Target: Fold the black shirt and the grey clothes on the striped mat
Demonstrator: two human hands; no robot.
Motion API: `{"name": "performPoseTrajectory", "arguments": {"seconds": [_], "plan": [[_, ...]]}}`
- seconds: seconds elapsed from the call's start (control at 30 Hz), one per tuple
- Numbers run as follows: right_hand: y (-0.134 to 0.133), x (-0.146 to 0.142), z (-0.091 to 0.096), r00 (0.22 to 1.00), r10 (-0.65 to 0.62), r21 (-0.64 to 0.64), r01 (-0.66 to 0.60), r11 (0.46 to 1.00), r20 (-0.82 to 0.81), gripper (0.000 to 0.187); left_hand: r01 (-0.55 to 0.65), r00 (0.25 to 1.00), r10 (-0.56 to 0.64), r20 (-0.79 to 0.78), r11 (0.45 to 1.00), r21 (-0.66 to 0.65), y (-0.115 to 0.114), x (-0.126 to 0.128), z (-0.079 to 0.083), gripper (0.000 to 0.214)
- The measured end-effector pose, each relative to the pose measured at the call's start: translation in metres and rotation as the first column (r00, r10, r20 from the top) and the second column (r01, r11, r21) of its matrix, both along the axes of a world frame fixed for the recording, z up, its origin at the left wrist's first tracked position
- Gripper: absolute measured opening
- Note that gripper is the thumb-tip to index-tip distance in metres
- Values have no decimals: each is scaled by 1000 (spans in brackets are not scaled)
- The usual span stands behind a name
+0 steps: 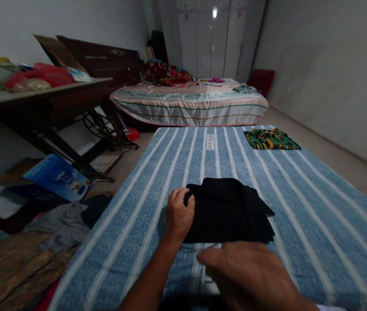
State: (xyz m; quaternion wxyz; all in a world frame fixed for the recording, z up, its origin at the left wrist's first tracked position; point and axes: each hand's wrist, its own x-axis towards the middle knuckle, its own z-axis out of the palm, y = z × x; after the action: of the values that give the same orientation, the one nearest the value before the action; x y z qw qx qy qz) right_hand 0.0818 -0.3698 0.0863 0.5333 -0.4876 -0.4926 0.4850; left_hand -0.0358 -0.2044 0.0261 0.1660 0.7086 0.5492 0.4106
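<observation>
Black garment (228, 216), loosely folded, on blue-and-white striped sheet (138, 207).
Left hand (180, 212) curled against its left edge, presumably steadying the layers, firmness of grip uncertain; right hand (248, 268) near the front edge, blurred, grasp cannot be told. Patterned garment (271, 139), flat, set apart, likely for room. Blue carton (56, 176), red plastic bag (52, 74) on desk (82, 85): contents unseen.

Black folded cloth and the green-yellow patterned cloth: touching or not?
Apart. The head view shows a stretch of blue striped cover between the black cloth and the patterned cloth, which lies farther off, toward the right.
</observation>
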Motion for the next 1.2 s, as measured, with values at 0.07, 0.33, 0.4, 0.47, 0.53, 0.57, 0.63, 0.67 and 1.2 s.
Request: {"name": "performPoseTrajectory", "arguments": {"seconds": [0.07, 0.33, 0.4, 0.47, 0.53, 0.57, 0.63, 0.67, 1.2], "plan": [[28, 16, 1, 959, -8, 187, -47, 981, 285, 21, -7, 994, -1, -107, 997, -76, 0, 3, 5, 14], [137, 47, -3, 384, -70, 83, -18, 996, 921, 26, 26, 998, -51, -39, 875, -483, 14, 7, -7, 28], [161, 43, -2, 271, 14, -23, 30, 999, 963, 25, 84, 995, -48, 83, 863, -499, 17, 7, -14, 23], [179, 39, -4, 267, 74, -103, 96, 990, 961, 29, 133, 986, -66, 153, 862, -490, 18, 6, -19, 14], [192, 38, -8, 319, 95, -150, 153, 977, 943, 30, 170, 977, -86, 194, 865, -473, 19, 5, -21, 7], [197, 40, -11, 350, 99, -166, 169, 972, 931, 27, 183, 973, -90, 214, 866, -465, 19, 4, -21, 6], [201, 45, -17, 413, 105, -188, 165, 968, 904, 13, 194, 965, -85, 249, 870, -454, 17, 2, -19, 8], [201, 50, -20, 455, 106, -194, 152, 969, 884, 8, 207, 956, -81, 280, 866, -454, 16, 1, -18, 9], [179, 77, -34, 879, -31, -160, 122, 980, 477, 26, 735, 674, -276, 686, 346, -583, 48, -18, 13, 32]]}}
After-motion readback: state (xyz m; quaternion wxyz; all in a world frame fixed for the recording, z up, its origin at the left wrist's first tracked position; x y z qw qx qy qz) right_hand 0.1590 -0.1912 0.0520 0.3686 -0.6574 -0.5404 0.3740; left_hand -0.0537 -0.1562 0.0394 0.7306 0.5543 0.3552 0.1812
